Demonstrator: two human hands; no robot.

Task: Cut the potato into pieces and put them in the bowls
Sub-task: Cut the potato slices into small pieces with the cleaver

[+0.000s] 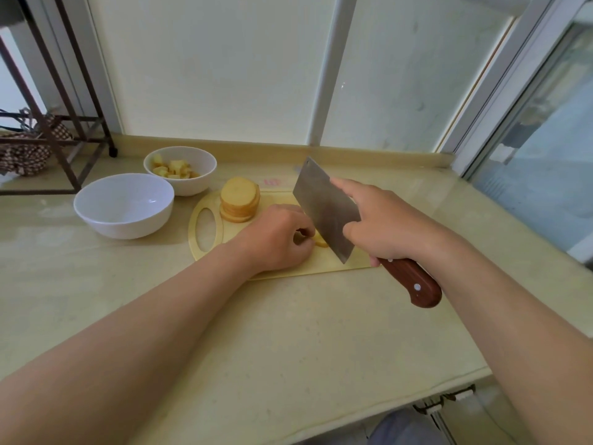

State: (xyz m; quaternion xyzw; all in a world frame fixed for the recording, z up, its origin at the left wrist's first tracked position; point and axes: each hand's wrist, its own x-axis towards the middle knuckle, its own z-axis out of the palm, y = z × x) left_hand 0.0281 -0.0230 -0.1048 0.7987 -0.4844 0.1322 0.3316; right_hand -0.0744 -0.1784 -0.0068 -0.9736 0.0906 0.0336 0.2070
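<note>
Counter [288, 332] beneath a window, viewed from above. Far-left corner: a dark metal rack [65, 130] over a checked cloth [22, 155]. Left of centre, towards the counter's back edge: two white bowls just beside each other, the larger bowl [122, 224] nearer, the smaller bowl [200, 176] behind it holding potato cubes [173, 168]. Centre: oval cutting board [321, 266] (handle hole at its left end) bearing a stack of potato slices [240, 200] on its far side. The left hand [276, 239] rests on the board, fingers curled, tips pinching a potato piece [321, 242]. Just right of that piece stands the cleaver [324, 207], blade tilted, its lower corner near the board's front edge; the right hand [382, 226] wraps the wooden handle, forefinger laid along the blade's flat
</note>
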